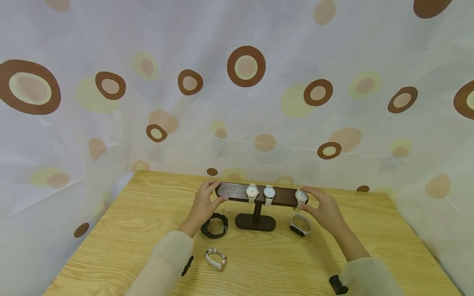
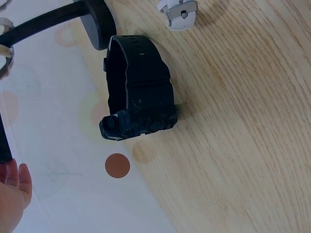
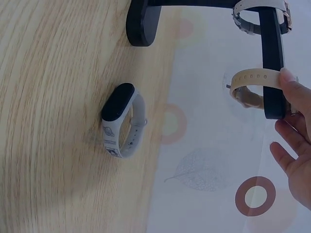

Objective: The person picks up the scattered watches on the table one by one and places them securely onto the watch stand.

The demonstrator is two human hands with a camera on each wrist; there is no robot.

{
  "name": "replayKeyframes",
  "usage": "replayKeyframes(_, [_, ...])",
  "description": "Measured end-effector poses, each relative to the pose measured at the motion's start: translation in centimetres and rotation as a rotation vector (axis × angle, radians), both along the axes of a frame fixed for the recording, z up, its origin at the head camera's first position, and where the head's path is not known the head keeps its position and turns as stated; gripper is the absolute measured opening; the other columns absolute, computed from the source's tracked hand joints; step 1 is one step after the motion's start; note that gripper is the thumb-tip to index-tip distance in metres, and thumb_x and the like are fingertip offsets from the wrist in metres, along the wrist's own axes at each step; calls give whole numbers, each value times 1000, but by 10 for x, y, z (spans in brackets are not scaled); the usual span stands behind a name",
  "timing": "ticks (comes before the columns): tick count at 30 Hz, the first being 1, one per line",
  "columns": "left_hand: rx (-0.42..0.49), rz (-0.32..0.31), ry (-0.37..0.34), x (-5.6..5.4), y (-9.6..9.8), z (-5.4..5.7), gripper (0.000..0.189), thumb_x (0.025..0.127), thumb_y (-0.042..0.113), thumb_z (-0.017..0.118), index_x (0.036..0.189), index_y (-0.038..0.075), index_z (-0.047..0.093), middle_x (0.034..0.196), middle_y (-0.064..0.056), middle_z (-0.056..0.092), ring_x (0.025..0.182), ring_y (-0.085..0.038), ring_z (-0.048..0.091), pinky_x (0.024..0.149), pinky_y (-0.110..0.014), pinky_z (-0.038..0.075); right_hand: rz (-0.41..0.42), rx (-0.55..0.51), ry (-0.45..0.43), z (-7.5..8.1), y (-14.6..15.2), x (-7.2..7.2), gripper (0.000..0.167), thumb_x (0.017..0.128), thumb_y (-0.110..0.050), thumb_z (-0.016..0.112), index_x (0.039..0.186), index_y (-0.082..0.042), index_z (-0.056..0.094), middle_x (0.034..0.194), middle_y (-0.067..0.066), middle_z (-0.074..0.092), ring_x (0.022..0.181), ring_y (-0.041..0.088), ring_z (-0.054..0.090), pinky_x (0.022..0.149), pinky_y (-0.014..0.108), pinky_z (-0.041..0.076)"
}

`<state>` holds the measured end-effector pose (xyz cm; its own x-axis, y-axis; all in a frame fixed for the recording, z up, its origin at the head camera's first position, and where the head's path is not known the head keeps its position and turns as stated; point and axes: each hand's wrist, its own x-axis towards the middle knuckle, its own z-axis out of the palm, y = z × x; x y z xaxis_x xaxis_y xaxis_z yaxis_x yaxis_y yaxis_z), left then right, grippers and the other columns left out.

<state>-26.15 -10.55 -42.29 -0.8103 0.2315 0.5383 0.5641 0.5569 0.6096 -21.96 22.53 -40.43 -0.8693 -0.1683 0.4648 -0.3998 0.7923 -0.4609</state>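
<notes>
A dark wooden T-shaped watch stand stands on the table with its bar level. My left hand holds the bar's left end, thumb in front and fingers behind. At the other end, my right hand pinches a watch with a cream strap that is looped around the bar, its round pale face turned up. Two more white-faced watches sit near the middle of the bar, the left one close beside the right one. In the left wrist view only the left fingertips show, at the bar's end.
On the table, a chunky black watch lies left of the stand's base. A white fitness band with a dark screen is on the right. Nearer the front lies a watch with a pale strap. A patterned curtain hangs behind.
</notes>
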Motion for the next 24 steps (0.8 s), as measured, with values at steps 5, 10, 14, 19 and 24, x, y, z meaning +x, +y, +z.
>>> replayKeyframes(5, [-1,-1,15,0,0,0,47,79,13,70,119,-7,57,114,-18,55,103,-30,56,83,-43,50,14,-2,22,-2,-3,-2,51,72,-4,75,119,3,58,120,25,59,112,44,53,89,55,47])
replayKeyframes(10, [-4,-2,13,-1,0,-1,47,79,13,70,119,-6,57,113,-18,55,102,-30,56,82,-42,50,39,12,81,-2,-7,-3,50,69,-3,77,115,3,59,115,24,61,107,42,57,86,53,49])
replayKeyframes(14, [-5,-1,12,-1,0,-1,48,78,13,70,120,-7,56,114,-18,55,102,-30,56,82,-43,51,41,18,94,-2,-9,-4,49,68,-3,77,114,3,60,113,22,62,105,40,58,85,51,50])
replayKeyframes(19, [5,-7,7,-1,0,0,49,78,13,70,120,-6,56,114,-19,55,102,-31,56,83,-45,50,55,26,114,-2,-12,-5,48,67,-4,78,111,2,61,110,21,64,102,37,60,83,49,51])
replayKeyframes(24, [7,-10,-5,0,0,0,48,79,13,70,121,-6,55,115,-19,55,104,-31,56,83,-44,50,63,29,97,0,-14,-6,45,68,-4,78,110,1,62,109,19,64,101,36,60,83,49,51])
